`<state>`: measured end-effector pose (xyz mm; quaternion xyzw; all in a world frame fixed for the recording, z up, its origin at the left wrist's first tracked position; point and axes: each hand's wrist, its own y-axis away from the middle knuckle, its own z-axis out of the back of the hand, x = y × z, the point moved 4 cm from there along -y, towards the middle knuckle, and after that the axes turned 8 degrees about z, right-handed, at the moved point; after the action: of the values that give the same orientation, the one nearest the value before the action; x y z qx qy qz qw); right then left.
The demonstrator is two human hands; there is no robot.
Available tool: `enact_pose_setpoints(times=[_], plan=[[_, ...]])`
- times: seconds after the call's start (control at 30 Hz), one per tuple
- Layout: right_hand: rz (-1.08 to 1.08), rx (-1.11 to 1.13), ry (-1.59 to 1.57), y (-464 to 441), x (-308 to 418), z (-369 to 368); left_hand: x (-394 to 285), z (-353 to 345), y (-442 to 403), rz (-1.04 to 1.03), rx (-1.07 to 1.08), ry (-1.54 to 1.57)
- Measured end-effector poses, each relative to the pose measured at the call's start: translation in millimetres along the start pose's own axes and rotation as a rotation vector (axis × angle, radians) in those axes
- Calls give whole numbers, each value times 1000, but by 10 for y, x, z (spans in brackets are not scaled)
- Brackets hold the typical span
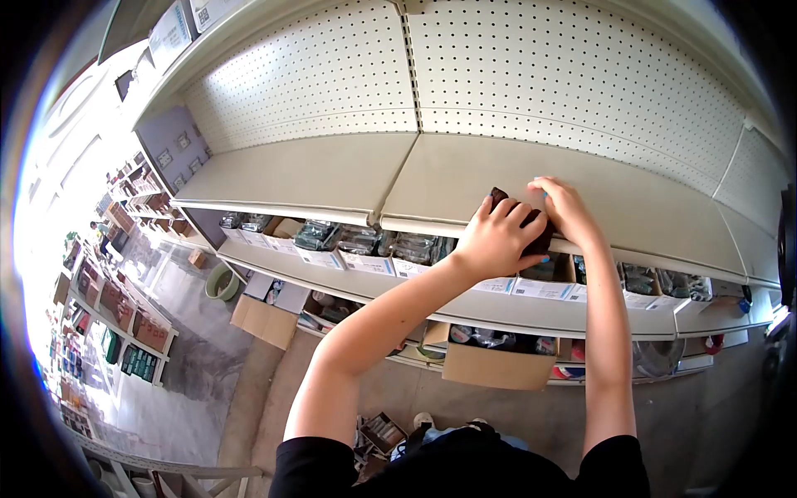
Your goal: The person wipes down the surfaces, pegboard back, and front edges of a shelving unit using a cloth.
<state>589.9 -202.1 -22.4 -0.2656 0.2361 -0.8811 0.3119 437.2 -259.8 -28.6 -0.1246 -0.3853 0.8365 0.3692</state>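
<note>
My left hand [502, 238] is closed over a dark brown, cloth-like bundle [540, 239] at the front edge of the upper shelf. Its fingers lie across the top and the thumb comes round the near side. Part of the bundle shows past the fingertips; the rest is under the hand. Just to the right, my right hand [568, 212] rests beside the bundle, fingers stretched to the left over the shelf board [465, 170]. Whether it touches the bundle I cannot tell.
A white pegboard [531, 75] backs the shelf. Below stand several small boxes [365, 262] of plastic-wrapped goods. Open cardboard cartons [498, 369] stick out lower down. On the left are a green bucket [222, 282] and more store shelves [124, 324]. Boxes [382, 433] lie near my feet.
</note>
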Motion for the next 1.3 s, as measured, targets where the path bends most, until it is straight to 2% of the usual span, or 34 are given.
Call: enact_pose_setpoints(times=[0.17,0.37,0.47,0.77,0.87,0.97,1.07,1.17,1.3], plan=[[9,-4,11,-7,-10,-5,186,102,178,-18,-103,-48],[-176,78,15,-18,67,9,927,511,604,36,-267,-153],[-145,68,58,-15,50,-2,1115,636,715,49,-296,-151],[-124,46,113,-35,66,-44,942,473,643,212,-404,-186],[-94,37,129,-23,54,-59,595,365,453,226,-341,-173],[-19,-14,114,-8,62,-36,157,109,186,153,-328,-84],[16,-26,-2,-4,-13,-4,-227,-135,-12,133,-292,-83],[-178,72,-88,2,-2,87,-322,-208,-58,113,-283,-104],[55,-71,-25,-4,-155,-35,-254,-145,-21,46,-285,-102]])
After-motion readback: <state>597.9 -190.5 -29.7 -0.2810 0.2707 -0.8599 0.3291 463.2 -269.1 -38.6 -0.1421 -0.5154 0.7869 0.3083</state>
